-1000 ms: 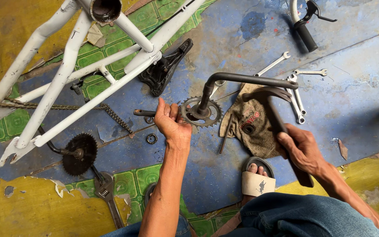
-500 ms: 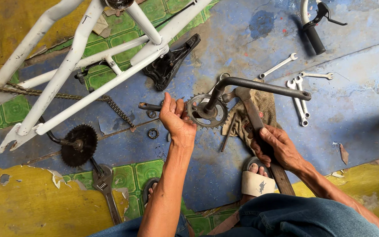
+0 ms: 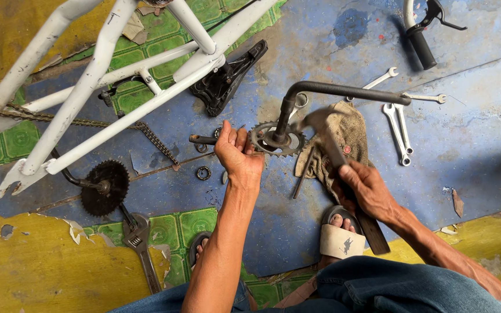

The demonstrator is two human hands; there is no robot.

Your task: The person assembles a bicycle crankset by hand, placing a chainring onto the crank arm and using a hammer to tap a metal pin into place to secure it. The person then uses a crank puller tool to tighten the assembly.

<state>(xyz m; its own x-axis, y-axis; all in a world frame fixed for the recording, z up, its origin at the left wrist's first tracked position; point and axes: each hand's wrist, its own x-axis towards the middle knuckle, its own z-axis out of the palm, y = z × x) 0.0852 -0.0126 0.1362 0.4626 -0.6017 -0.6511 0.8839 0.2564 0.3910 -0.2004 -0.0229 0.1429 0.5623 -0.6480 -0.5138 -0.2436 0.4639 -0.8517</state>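
Observation:
My left hand [image 3: 236, 152] grips the near end of a one-piece bicycle crank [image 3: 343, 90] that carries a toothed chainring [image 3: 278, 139], holding it just above the floor. My right hand [image 3: 365, 189] is closed around the dark wooden handle of a hammer [image 3: 326, 136]. The hammer's head is blurred and sits right beside the chainring and the crank's bend. Under the crank lies a dirty tan rag [image 3: 343, 136].
A white bicycle frame [image 3: 105, 75] lies at the upper left with a chain [image 3: 152, 136], a black saddle [image 3: 227, 81] and a second crank with sprocket [image 3: 104, 186]. Spanners [image 3: 398, 124], an adjustable wrench [image 3: 140, 243], a bearing ring [image 3: 203, 173] and a handlebar grip [image 3: 421, 46] lie around. My sandalled feet [image 3: 338, 235] rest below.
My right hand has swung the hammer up from low beside the rag toward the chainring. My left hand still holds the crank in about the same place.

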